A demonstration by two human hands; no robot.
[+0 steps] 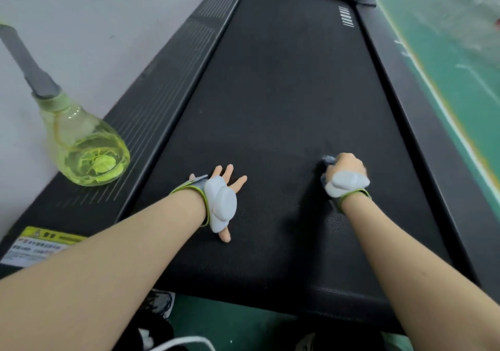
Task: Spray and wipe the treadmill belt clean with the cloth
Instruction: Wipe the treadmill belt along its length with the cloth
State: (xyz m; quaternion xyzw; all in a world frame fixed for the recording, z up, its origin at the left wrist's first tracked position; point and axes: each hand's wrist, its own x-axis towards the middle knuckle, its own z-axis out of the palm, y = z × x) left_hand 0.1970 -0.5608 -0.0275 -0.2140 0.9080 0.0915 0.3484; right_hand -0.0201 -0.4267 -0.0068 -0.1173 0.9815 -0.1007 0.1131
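The black treadmill belt runs away from me up the middle of the view. My left hand lies flat on its near part, fingers spread and straight. To the right, my right hand is curled round a small grey cloth and holds it against the belt; most of the cloth is hidden under the fist. Both hands wear a pale pad strapped over the back. A clear yellow-green spray bottle with a grey head stands on the treadmill's left side rail, left of my left hand.
Ribbed black side rails flank the belt. A yellow and white warning sticker sits on the near left rail. A pale wall stands at the left, green floor at the right. Shoes and a white cable lie below the belt's near end.
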